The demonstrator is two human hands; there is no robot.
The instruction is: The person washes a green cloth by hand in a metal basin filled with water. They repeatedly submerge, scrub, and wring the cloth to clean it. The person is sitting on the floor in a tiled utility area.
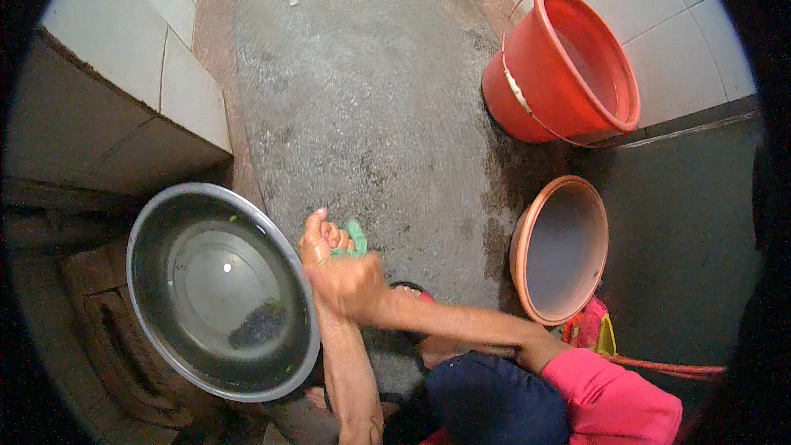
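My left hand (pixel 320 239) is turned palm up, its fingers curled round a crumpled green cloth-like piece (pixel 356 239) that pokes out beyond them. Across its palm and wrist lies my right hand (pixel 353 287), closed and slightly blurred. Its fingertips are hidden, so what they grip cannot be made out. Both hands are beside the right rim of a wide metal basin (pixel 142 313). Water fills the basin, with a dark clump (pixel 258 325) and small green bits in it.
A red bucket (pixel 515 95) with a wire handle stands at the far right by the tiled wall. Nearer is an orange-brown tub (pixel 521 251) of cloudy water. A pink-and-yellow item (pixel 595 325) lies beside it. A tiled ledge (pixel 189 95) juts in at left; the concrete floor (pixel 354 107) is partly wet.
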